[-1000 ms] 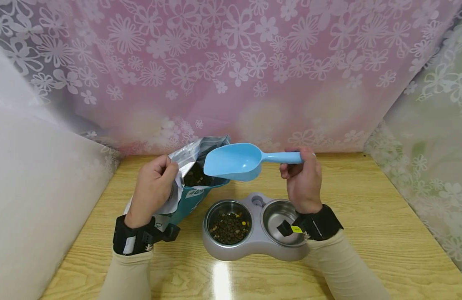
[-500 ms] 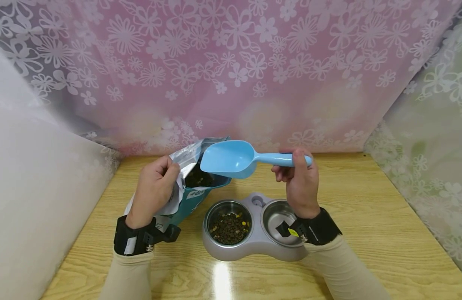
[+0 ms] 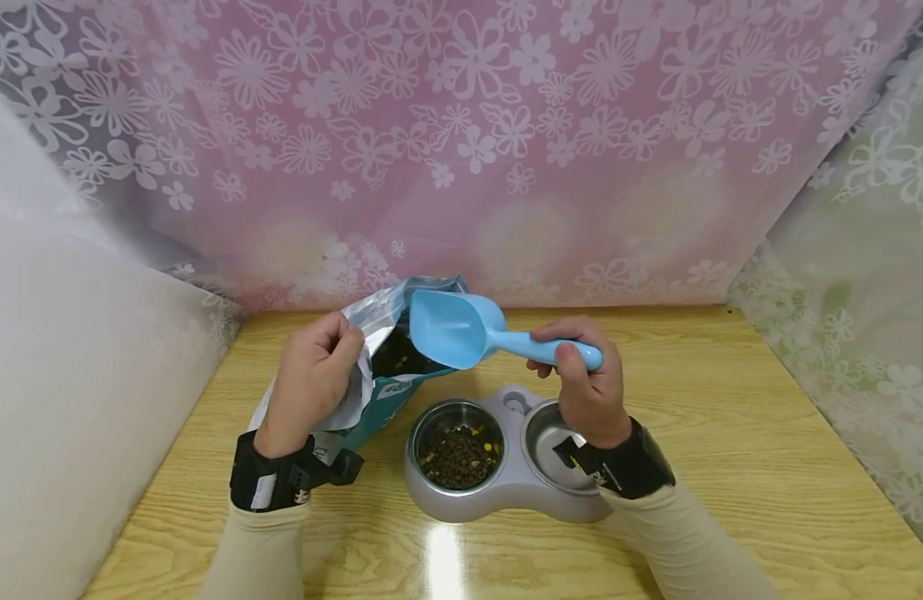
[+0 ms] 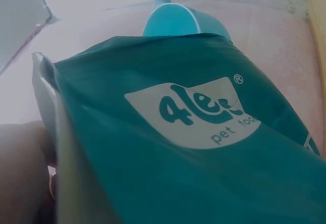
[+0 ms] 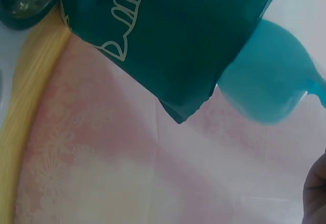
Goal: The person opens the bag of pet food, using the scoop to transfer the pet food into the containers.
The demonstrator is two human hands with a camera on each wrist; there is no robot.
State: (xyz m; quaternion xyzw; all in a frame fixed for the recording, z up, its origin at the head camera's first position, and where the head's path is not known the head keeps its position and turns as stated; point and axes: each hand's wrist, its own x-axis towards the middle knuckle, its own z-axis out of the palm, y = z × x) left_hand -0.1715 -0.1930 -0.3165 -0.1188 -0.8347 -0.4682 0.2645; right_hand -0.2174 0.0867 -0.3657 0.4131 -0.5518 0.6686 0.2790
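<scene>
My left hand (image 3: 311,379) pinches the near-left rim of a teal pet food bag (image 4: 193,102), whose silver-lined mouth gapes toward the right. Dark kibble (image 3: 396,357) shows inside it. My right hand (image 3: 591,379) grips the handle of a light blue scoop (image 3: 450,329). The scoop's bowl is tipped, its front lip right at the bag's mouth, and no kibble shows in it. In the right wrist view the scoop (image 5: 270,76) is partly hidden behind the bag, and only a bit of my right hand (image 5: 316,191) appears at the edge.
A grey double pet bowl stand (image 3: 510,492) sits on the wooden table (image 3: 739,433). Its left steel bowl holds brown kibble (image 3: 461,458) with yellow bits; the right steel bowl (image 3: 544,442) lies partly under my right wrist. A pink floral curtain (image 3: 461,167) hangs behind the table.
My right hand has moved left and toward me, tilting the scoop so its bowl turns toward the bag's mouth. My left hand and the bag have shifted very slightly right.
</scene>
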